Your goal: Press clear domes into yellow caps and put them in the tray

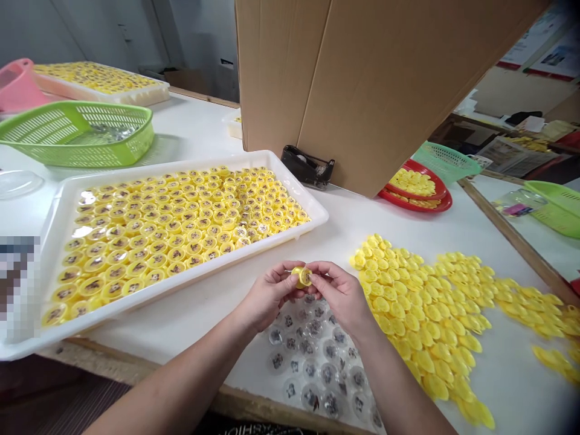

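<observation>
Both hands meet above the white table (199,308), fingertips pinched round one small yellow disc (302,277) with a printed face on it. My left hand (276,290) grips its left side and my right hand (338,290) its right side. Below the hands lie several clear round pieces (310,368) with small printed figures. Yellow oval pieces (421,314) are spread to the right of my right hand. On the left, a white tray (299,232) holds rows of yellow discs with printed faces.
A large cardboard box (353,90) stands behind, with a black tape dispenser (308,168) at its base. A green basket (90,154) is at the back left, near another filled tray (136,95). Red plates (441,202) with yellow pieces sit at the right.
</observation>
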A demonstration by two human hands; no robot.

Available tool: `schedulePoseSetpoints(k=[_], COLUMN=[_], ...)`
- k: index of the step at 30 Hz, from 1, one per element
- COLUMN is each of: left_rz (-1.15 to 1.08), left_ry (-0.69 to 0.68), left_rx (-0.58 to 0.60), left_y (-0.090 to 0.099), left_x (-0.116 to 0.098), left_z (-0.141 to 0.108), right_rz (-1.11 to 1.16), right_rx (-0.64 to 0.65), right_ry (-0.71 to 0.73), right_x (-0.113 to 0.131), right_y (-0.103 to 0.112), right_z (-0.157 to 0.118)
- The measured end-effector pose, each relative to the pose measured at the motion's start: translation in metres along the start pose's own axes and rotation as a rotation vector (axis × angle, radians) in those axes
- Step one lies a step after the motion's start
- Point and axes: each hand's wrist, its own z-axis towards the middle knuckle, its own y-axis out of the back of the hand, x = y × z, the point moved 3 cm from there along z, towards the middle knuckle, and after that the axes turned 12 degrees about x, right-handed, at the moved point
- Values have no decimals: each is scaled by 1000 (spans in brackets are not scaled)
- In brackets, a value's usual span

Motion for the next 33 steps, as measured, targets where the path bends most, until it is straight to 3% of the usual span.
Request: schedulePoseSetpoints(k=[7,11,18,23,30,33], left_rz=[24,60,155,199,313,342], left_ry=[-46,-58,-89,-58,7,-18], left_rx=[-16,-10,-36,-35,15,-14], left_y=[-4,-7,-13,-10,-10,-10], left_x=[-2,-1,-2,-1,-2,-2], left_z=[-1,-2,-5,-5,-5,-5], right_rz=[-430,-697,-935,-1152,-1020,-811], right_rx=[93,23,-5,-25,-172,-145], right_ry=[126,221,367,372,452,336], right_x=[26,36,39,30,22,17], right_y=[-2,-2,-9,-17,-19,-14], right_z=[-12,-13,-19,-23,-24,-23])
